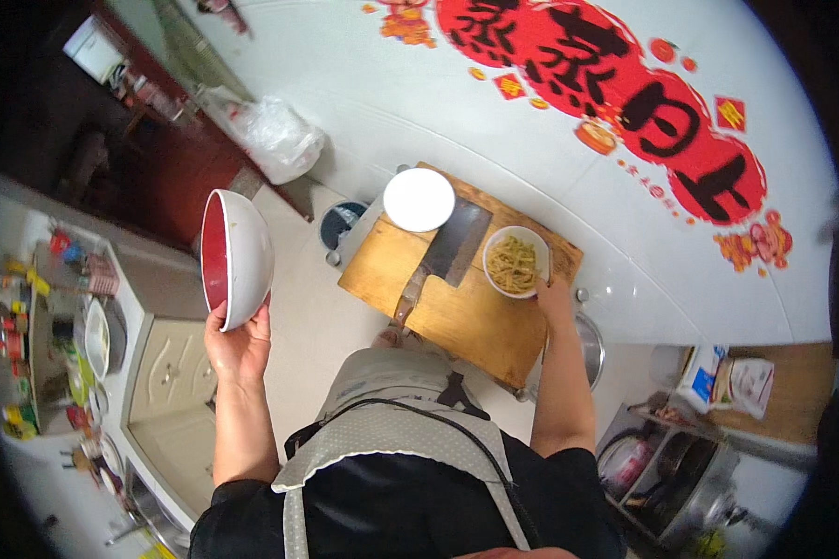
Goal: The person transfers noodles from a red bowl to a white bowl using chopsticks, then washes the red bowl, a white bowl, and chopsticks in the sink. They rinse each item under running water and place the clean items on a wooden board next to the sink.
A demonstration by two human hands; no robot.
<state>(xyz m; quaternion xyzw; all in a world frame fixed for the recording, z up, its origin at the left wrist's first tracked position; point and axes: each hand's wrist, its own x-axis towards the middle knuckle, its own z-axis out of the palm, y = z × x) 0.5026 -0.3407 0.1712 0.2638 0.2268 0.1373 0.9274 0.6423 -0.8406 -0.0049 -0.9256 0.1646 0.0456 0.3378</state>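
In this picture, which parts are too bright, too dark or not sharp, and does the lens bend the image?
Head view: the white round dish looks nearly washed out; the doorway sinks into darkness; the small items at far left look soft; the fisheye blackens the corners and bows straight edges; the large red-and-white bowl in the left hand has a clear outline.

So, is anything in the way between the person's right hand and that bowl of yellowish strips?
Nothing visible: the right hand is at the rim of the bowl of yellowish strips, on its lower right side in the picture. The cleaver lies to the bowl's left, not between them.
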